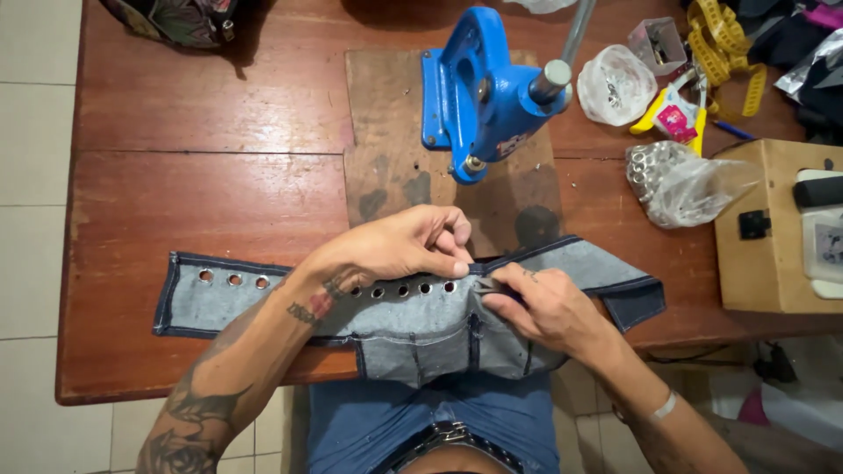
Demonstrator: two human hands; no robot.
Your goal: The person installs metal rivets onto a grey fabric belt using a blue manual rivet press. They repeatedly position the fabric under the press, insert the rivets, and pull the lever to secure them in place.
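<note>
Fingers of the left hand (pixel 399 246) are pinched shut on the top edge of the denim band (pixel 395 303), just past the last hole in the eyelet row (pixel 413 288). Fingers of the right hand (pixel 544 307) are closed on the same edge, just to the right, with what seems to be a small metal piece (pixel 486 284) nipped between them; its kind cannot be told. The band is laid lengthwise across the near edge of the wooden surface (pixel 211 202), its middle hanging over toward the lap, so that the edge is probably kept taut and flat between both grips. Three fitted eyelets (pixel 234 279) are seen at its left end, with bare holes further right.

Beyond the hands, a blue hand press (pixel 479 96) is mounted on a worn board (pixel 386 149), likely set there so the band can be fed under it without being lifted far. To the right, a clear bag of metal rings (pixel 680 180) is laid open within reach, with a smaller clear bag (pixel 615 83) and a small clear box (pixel 657 42) farther off. A yellow tape measure (pixel 729 44) is coiled at the far right, beside a yellow-handled tool with a pink label (pixel 676 118). A pale wooden box (pixel 773 228) with a black latch is set at the right edge.
</note>
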